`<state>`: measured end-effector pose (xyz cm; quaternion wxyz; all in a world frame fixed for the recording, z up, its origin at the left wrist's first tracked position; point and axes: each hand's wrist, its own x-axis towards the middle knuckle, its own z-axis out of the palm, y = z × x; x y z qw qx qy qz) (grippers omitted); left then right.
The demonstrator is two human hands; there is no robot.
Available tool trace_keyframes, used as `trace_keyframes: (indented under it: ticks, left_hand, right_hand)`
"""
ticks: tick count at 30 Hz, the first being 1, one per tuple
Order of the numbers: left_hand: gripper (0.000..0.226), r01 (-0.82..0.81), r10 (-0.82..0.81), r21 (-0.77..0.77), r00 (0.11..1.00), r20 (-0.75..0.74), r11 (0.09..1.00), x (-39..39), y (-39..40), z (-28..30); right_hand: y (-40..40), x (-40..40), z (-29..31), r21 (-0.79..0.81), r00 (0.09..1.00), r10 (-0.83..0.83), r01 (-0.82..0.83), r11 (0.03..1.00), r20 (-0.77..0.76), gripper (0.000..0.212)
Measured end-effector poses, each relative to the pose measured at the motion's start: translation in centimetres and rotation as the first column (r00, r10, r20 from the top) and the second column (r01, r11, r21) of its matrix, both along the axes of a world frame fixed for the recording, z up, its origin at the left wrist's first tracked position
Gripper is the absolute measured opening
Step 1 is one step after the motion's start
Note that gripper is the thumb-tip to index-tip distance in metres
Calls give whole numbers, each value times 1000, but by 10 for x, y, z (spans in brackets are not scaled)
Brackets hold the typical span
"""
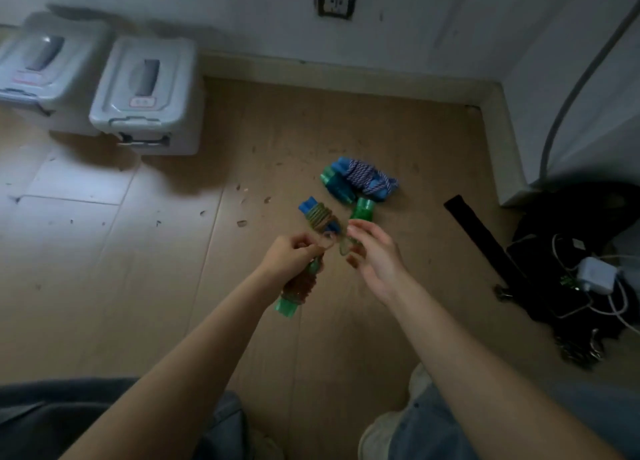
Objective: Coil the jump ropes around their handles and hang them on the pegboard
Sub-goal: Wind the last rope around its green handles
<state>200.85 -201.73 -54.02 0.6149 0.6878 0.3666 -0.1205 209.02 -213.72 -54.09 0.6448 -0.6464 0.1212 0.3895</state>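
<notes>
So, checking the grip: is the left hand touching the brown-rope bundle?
Touching. The head view shows the left hand curled round the brown-rope bundle.
</notes>
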Motion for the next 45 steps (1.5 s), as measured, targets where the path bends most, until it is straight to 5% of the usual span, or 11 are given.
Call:
trace_keyframes:
  ticks: [2, 5, 9, 14, 20, 26, 31, 34, 36, 41, 45]
  left_hand:
    - [15, 14, -11, 50, 997, -75, 999, 3, 5, -23]
    - [16, 23, -11, 76, 988, -156, 997, 8, 13, -48]
    - [12, 69, -43, 148, 984, -172, 987, 22, 20, -69]
    - [7, 67, -37, 167, 984, -177, 984, 34, 26, -89]
    - [4, 50, -26, 194, 992, -123, 980, 37, 25, -97]
    - [9, -35, 44, 357, 999, -18, 934, 41, 29, -88]
    - [13, -117, 81, 198, 980, 180, 973, 46, 22, -67]
    - [15, -159, 123, 136, 962, 245, 978, 47, 17, -58]
    - [18, -159, 122, 128, 958, 259, 979, 50, 14, -53]
    - [15, -77, 14, 223, 963, 271, 972, 55, 14, -46]
    - [24, 2, -95, 300, 951, 294, 954, 47, 15, -49]
  right_hand:
    - [-4, 10, -26, -259, 980, 162, -128, 957, 112, 15]
    - [-4, 18, -62, -761, 698, 687, -332, 558, 200, 47]
    - [14, 23, -95, -931, 505, 845, -194, 308, 175, 40]
    - [29, 38, -110, -772, 626, 630, -70, 631, 458, 19]
    - [38, 37, -128, -874, 393, 831, -121, 472, 394, 30]
    - [36, 62, -91, -583, 596, 630, -308, 752, 498, 10]
    - [29, 71, -48, -513, 534, 718, -506, 694, 446, 8]
    - [34, 72, -34, -764, 288, 870, -419, 490, 400, 11]
    - [37, 67, -27, -822, 216, 873, -300, 485, 436, 13]
    - [28, 59, -19, -606, 465, 632, -229, 762, 619, 12]
    - [23, 64, -17, -508, 521, 699, -481, 714, 489, 8]
